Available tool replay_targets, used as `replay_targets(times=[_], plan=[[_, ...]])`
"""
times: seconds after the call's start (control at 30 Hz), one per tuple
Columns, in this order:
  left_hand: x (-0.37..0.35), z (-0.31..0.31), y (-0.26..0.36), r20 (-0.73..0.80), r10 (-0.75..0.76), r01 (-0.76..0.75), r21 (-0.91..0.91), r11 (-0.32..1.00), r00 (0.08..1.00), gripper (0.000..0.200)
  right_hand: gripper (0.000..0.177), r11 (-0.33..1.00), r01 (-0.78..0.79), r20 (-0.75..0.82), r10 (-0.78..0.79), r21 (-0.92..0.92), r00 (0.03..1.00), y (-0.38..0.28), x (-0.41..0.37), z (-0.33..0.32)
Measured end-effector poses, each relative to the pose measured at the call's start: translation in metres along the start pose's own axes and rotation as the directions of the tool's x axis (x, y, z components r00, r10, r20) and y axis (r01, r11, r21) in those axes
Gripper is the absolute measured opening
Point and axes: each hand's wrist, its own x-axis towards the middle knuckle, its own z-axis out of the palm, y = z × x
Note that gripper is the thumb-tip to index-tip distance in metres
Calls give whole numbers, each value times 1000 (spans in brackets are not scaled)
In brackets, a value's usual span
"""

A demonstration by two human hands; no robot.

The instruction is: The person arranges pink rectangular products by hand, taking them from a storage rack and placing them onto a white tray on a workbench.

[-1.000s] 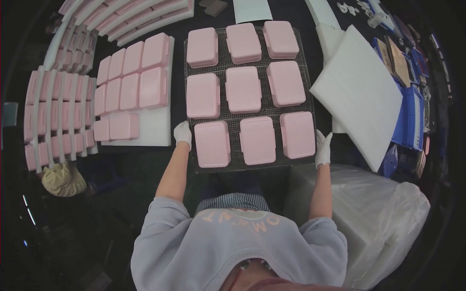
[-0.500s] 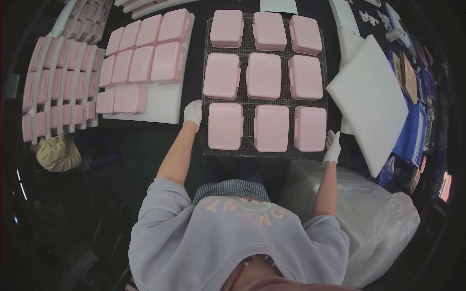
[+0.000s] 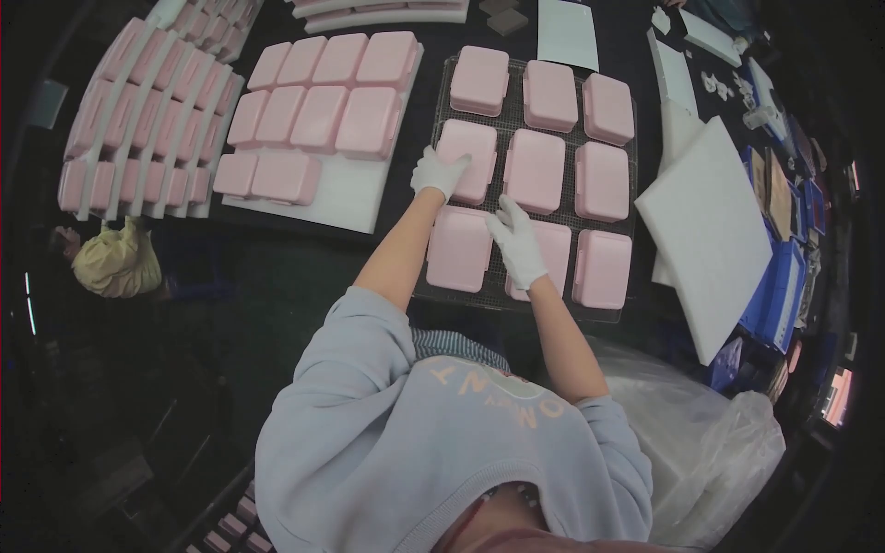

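Pink lidded boxes stand in three rows on a black mesh tray [image 3: 564,131]. My left hand [image 3: 440,175], in a white glove, rests against the left side of the middle row's left box [image 3: 475,152], its fingers spread along the edge. My right hand [image 3: 519,244], gloved too, is over the front row's middle box [image 3: 551,247] and covers part of it. Its fingers are apart and point toward the gap beside the front-left box [image 3: 458,251]. The middle box [image 3: 535,170] is just beyond those fingertips.
Left of the tray, more pink boxes [image 3: 318,115] sit on a white foam sheet [image 3: 346,198]. Foam-layered stacks of boxes [image 3: 138,129] stand farther left, near a person in yellow [image 3: 118,263]. White foam boards [image 3: 705,230], blue bins [image 3: 776,286] and a plastic-wrapped bulk [image 3: 682,442] lie right.
Both hands have left the tray's outer sides and moved inward over the boxes. My left hand now touches a box. The view has shifted, so the tray appears farther right.
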Motion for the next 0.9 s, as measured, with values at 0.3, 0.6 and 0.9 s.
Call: replay_targets(times=[0.3, 0.6, 0.9], plan=[[48, -4, -31, 193, 118, -57, -294, 954, 974, 75, 80, 898, -262, -225, 190, -353, 956, -3, 154, 61], [41, -33, -37, 243, 286, -145, -471, 870, 927, 63, 87, 990, -98, -480, 136, 103, 867, -22, 151, 79], [-12, -126, -131, 311, 120, 132, -678, 723, 943, 50, 53, 801, -88, -177, -23, -592, 984, -84, 79, 186]])
